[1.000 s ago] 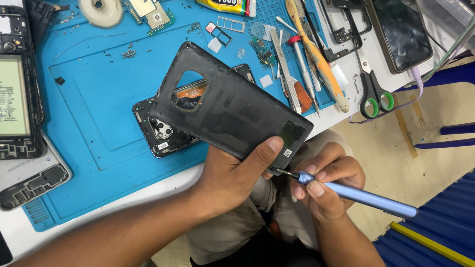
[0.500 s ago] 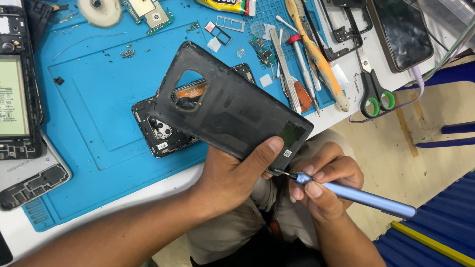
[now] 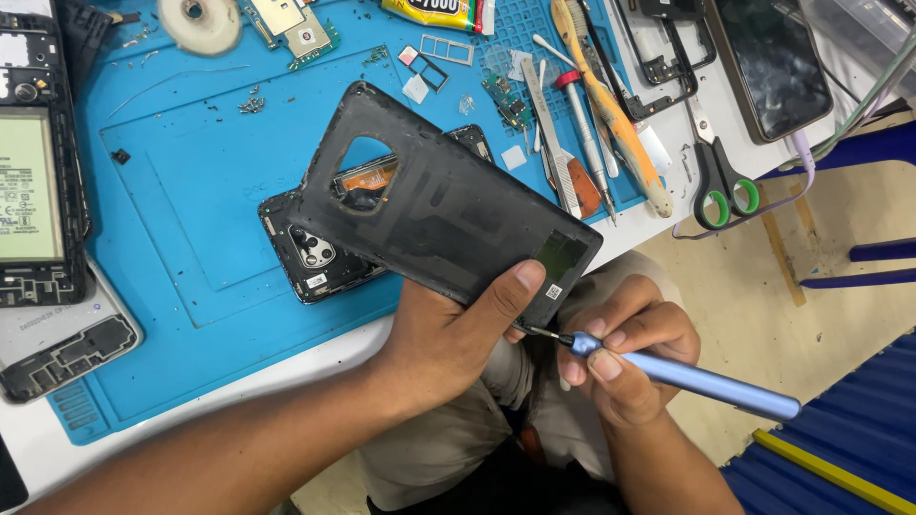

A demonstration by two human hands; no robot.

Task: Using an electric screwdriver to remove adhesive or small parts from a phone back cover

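Observation:
My left hand (image 3: 456,336) grips a black phone back cover (image 3: 439,205) by its lower corner, inner side up, tilted over the blue mat. The cover has a rounded camera cut-out near its upper left. My right hand (image 3: 625,358) holds a light blue metal screwdriver (image 3: 687,377), and its thin tip touches the cover's lower edge beside my left thumb. Under the cover a dark phone body (image 3: 315,248) with a camera module lies on the blue work mat (image 3: 181,191).
An opened phone with a battery (image 3: 33,181) and a spare frame (image 3: 62,348) lie at left. Tweezers, drivers and an orange pry tool (image 3: 611,114) sit at the mat's right edge, with green-handled scissors (image 3: 718,172), a dark phone (image 3: 768,62) and a glue tube (image 3: 439,11) beyond.
The cover and both hands stay almost still; the screwdriver tip has shifted slightly along the cover's lower edge.

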